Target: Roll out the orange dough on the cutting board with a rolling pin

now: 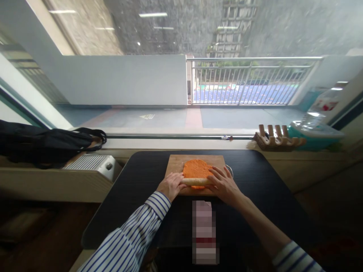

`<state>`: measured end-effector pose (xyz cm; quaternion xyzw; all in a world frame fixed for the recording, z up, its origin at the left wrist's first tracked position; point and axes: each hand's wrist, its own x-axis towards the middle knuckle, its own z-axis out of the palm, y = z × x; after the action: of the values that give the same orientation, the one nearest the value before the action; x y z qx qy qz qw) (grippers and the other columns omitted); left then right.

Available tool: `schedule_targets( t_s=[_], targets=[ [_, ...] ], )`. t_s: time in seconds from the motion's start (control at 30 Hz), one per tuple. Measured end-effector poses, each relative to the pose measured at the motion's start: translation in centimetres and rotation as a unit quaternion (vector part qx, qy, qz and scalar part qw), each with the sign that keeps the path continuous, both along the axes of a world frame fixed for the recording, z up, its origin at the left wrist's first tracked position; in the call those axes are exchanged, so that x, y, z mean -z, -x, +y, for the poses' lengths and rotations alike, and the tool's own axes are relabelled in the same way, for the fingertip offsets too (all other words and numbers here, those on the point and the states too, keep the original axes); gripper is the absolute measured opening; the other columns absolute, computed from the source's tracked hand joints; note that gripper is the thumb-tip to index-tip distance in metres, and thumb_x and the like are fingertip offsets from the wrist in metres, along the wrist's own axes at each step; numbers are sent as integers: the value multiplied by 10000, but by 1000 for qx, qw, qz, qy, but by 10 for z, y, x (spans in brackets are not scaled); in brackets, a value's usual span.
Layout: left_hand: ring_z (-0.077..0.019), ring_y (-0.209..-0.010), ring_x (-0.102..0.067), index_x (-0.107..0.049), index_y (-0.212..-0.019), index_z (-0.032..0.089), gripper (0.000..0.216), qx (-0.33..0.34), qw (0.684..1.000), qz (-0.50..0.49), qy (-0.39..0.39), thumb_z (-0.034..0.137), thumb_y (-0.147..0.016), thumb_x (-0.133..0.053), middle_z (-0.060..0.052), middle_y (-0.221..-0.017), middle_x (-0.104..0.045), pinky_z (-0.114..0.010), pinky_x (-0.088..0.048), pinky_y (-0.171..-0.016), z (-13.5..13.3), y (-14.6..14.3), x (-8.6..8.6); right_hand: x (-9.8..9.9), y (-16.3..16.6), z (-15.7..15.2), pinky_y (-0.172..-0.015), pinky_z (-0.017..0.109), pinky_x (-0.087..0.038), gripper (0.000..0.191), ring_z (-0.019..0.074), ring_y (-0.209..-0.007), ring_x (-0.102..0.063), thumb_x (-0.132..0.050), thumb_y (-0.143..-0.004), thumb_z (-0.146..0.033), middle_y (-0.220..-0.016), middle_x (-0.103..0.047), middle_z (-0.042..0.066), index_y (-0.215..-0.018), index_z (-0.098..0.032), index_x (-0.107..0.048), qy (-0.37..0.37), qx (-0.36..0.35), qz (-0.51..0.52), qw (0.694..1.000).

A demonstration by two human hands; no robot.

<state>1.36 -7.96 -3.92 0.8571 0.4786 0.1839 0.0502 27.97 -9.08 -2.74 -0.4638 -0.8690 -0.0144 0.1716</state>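
Note:
A flat sheet of orange dough (196, 168) lies on a wooden board (176, 163) on a black table (255, 177). A pale wooden rolling pin (195, 181) rests across the near edge of the dough. My left hand (171, 185) presses on the pin's left end. My right hand (224, 182) lies palm down over its right end, fingers spread toward the dough. Both sleeves are blue and white striped.
A blurred-out patch (204, 231) sits on the table near me. A wooden rack (276, 139) and a teal tub with a clear lid (313, 134) stand on the window ledge at right. A black bag (42, 143) and a white heater (93, 163) are at left.

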Motion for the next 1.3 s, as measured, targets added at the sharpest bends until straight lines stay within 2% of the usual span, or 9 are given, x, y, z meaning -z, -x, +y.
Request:
schedule_targets(
  t_s=[0.27, 0.43, 0.6, 0.73, 0.87, 1.03, 1.1, 1.17, 1.3],
  targets=[
    [-239, -1130, -570, -612, -1113, 186, 355, 26, 1000, 7, -7, 413, -895, -448, -114, -1181, -642, -462, -413, -1008, -22, 14, 10, 4, 9, -34, -1113, 510, -128, 245, 229, -1287, -404, -489, -910, -372, -1318, -544, 85, -1063, -219, -604, 1, -5, 4, 1000],
    [-253, -1141, -562, -613, -1124, 191, 357, 21, 1000, 13, 15, 407, -886, -456, -118, -1201, -629, -469, -424, -996, -24, 13, 2, 1, 10, -34, -1108, 518, -148, 229, 234, -1271, -426, -510, -901, -359, -1297, -562, 84, -1050, -223, -619, 3, -6, -1, 1000],
    [-262, -1175, -535, -577, -1168, 136, 455, -27, 998, -61, -10, 455, -881, -427, -155, -1228, -602, -442, -417, -1016, -21, 4, -4, 0, -5, -20, -1091, 508, -200, 248, 232, -1260, -438, -494, -907, -375, -1279, -576, 79, -1074, -236, -614, 14, -12, 1, 1000],
    [-235, -1183, -530, -524, -1210, 146, 469, -127, 976, -178, 12, 458, -873, -428, -136, -1257, -580, -398, -418, -1028, -17, -1, 0, 4, -18, -4, -1000, 395, -359, 277, 209, -1228, -468, -485, -909, -388, -1258, -587, 77, -1097, -217, -596, 47, 1, 22, 999],
    [-226, -1136, -568, -498, -1210, 154, 470, -226, 908, -323, 146, 432, -832, -528, -132, -1228, -593, -366, -488, -950, -9, -5, 0, 1, -22, 12, -808, 318, -454, 273, 196, -1040, -592, -446, -917, -411, -1121, -654, 60, -1069, -233, -587, 98, 47, 46, 993],
    [-227, -1104, -585, -547, -1081, 151, 315, -315, 747, -482, 332, 281, -803, -612, -150, -1213, -594, -336, -525, -875, 6, -14, -15, -15, -15, 38, -567, 255, -380, 326, 185, -703, -636, -358, -926, -483, -785, -682, 13, -1003, -259, -582, 154, 141, 64, 976],
    [-224, -1040, -616, -547, -1055, 146, 282, -323, 720, -495, 363, 281, -813, -598, -154, -1155, -619, -342, -551, -805, 10, -18, -22, -20, -11, 51, -542, 248, -346, 348, 182, -667, -625, -361, -913, -503, -762, -676, 16, -1009, -251, -580, 168, 161, 90, 968],
    [-206, -944, -648, -552, -1022, 145, 266, -324, 704, -500, 387, 294, -808, -605, -140, -1055, -653, -338, -561, -751, 11, -21, -29, -22, -8, 66, -525, 239, -326, 355, 178, -662, -611, -476, -835, -549, -773, -673, 14, -989, -251, -593, 181, 175, 107, 962],
    [-155, -782, -660, -563, -913, 154, 244, -318, 672, -516, 427, 309, -755, -667, -84, -897, -675, -286, -550, -680, 13, -27, -37, -18, -1, 92, -500, 229, -292, 263, 148, -609, -554, -567, -759, -480, -715, -645, 9, -799, -223, -610, 208, 194, 95, 954]
  ],
)
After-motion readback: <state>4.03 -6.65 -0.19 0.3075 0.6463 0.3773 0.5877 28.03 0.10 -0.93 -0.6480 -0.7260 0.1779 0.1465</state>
